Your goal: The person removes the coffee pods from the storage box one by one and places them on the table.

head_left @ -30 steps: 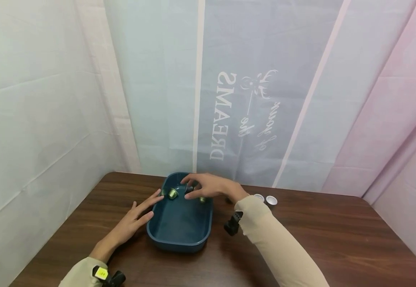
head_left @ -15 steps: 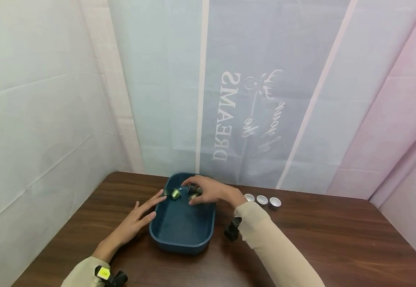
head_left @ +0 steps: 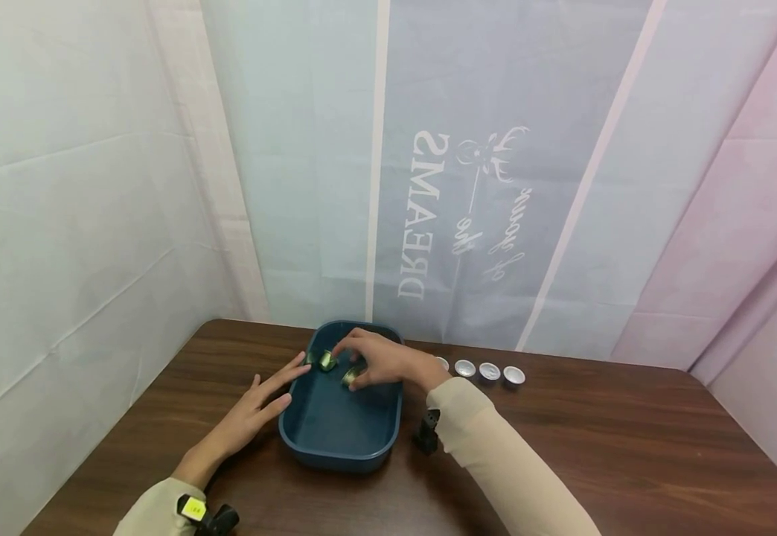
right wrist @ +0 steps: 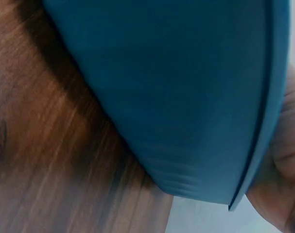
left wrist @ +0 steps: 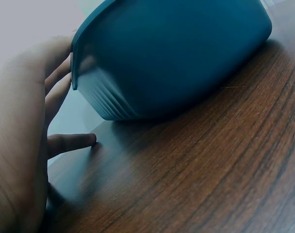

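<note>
A deep blue plastic basin (head_left: 338, 455) stands on the wooden table. My left hand (head_left: 249, 417) rests at its left rim, fingers mostly straight; in the left wrist view, some fingertips lie behind the basin's rim. My right hand (head_left: 382, 360) reaches over the right side, thumb and index finger spread down inside. A shiny green-gold capsule (head_left: 349, 377), like a coffee capsule, lies right at the thumb; I cannot tell whether the fingers pinch it. Another green capsule (head_left: 327, 361) sits near the index fingertip. In the right wrist view, the basin wall (right wrist: 176, 97) hides the fingers.
To the right of the basin, several capsules with silver-white tops, one of them a capsule (head_left: 489, 371), line up along the back of the table (head_left: 603, 432). The nearest is partly covered by the right wrist. Fabric curtain (head_left: 308, 186) hangs behind and at both sides.
My right hand has shifted left and lower inside the basin, and the green-gold capsule by the thumb has moved left and nearer. More silver-topped capsules show beside the forearm. My left hand stays at the rim.
</note>
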`<state>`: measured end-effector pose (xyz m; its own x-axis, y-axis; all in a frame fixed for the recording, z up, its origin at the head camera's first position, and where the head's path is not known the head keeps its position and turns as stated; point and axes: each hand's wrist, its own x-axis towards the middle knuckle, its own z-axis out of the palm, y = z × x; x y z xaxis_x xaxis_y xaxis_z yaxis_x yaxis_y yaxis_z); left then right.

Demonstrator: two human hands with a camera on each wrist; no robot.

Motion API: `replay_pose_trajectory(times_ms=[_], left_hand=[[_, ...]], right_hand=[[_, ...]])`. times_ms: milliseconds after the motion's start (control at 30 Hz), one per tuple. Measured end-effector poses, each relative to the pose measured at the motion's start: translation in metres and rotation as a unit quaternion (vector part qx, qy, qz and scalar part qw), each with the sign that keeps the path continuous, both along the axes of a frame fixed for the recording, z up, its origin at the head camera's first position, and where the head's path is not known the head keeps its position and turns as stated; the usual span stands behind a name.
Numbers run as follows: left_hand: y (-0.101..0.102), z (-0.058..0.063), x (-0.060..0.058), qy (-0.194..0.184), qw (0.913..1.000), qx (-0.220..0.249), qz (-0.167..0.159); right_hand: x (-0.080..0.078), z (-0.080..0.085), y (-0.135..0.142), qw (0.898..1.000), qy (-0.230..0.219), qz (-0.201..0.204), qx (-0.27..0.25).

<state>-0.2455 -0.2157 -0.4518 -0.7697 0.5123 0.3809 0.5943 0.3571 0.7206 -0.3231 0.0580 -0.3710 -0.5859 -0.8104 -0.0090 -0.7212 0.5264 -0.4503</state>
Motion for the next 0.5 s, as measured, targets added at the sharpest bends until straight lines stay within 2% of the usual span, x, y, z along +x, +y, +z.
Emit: replay_pose_trajectory(times_ms=[267,500], left_hand=[[0.0015,-0.0012,0.0003,0.005,1.0000,-0.001,0.002],[0.0013,0.0007,0.0016,0.007,1.0000,0.003,0.000]], right_hand=[[0.0002,-0.0063,-0.0077,1.000,0.003,0.028,0.013],[0.0013,-0.0074,-0.0099,0.998,-0.016,0.057,0.017]])
